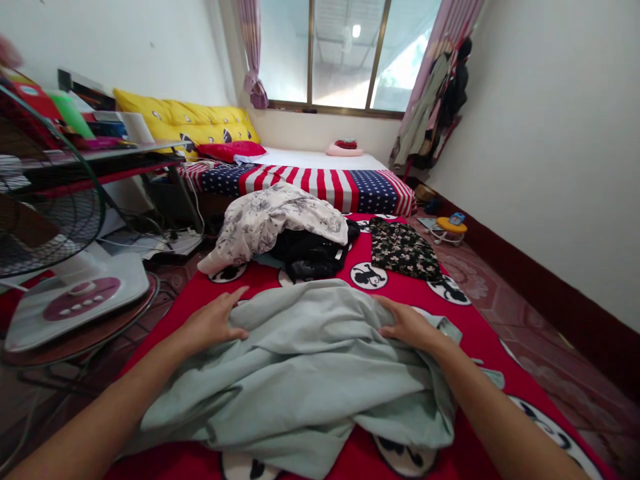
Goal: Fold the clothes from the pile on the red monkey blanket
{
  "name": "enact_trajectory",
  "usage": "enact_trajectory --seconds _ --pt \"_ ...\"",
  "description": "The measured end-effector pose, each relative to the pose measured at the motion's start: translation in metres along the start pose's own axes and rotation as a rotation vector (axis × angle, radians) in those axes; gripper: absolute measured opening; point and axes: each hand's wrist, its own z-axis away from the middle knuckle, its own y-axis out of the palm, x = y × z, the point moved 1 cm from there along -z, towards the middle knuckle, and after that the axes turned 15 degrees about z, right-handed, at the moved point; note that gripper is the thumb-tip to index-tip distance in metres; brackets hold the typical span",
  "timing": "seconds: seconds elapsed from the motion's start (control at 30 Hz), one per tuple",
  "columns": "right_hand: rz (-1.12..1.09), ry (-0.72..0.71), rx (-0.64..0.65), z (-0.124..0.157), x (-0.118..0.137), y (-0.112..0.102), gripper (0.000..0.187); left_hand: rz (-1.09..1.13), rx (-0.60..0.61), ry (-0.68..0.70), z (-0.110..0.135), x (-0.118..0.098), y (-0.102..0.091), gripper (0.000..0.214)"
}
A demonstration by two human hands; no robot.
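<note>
Loosely rumpled green cloth (310, 373), printed cover (479, 333)

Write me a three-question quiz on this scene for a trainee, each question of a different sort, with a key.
1. True or false: the left hand and the right hand both touch the green cloth.

2. Choose one. What stands on the round stool at the left?
A) the red pillow
B) the fan
C) the black floral cloth

3. Count: how many panes does the window show?

Key:
1. True; the fingers of both hands rest at its far part.
2. B.
3. Three, parted by two upright bars.
</note>
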Motion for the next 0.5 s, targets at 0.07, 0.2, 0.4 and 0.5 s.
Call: enact_trajectory --seconds 0.07,0.2,0.4,0.5 --pt "-0.047 -0.136 0.204 0.021 0.012 -0.015 0.018 0.017 0.214 0.064 0.008 -0.009 -0.002 0.053" --pt "-0.232 -0.085 0.234 0.032 0.008 -0.062 0.022 0.106 0.117 0.244 0.008 -0.04 -0.032 0.022" --pt "0.034 0.157 -0.865 0.006 0.029 -0.073 0.041 -0.055 -0.682 0.295 -0.032 -0.063 -0.054 0.056" --pt "-0.046 -0.207 -0.673 0.032 0.084 -0.026 0.036 0.025 -0.619 0.316 -0.031 -0.054 -0.036 0.045"
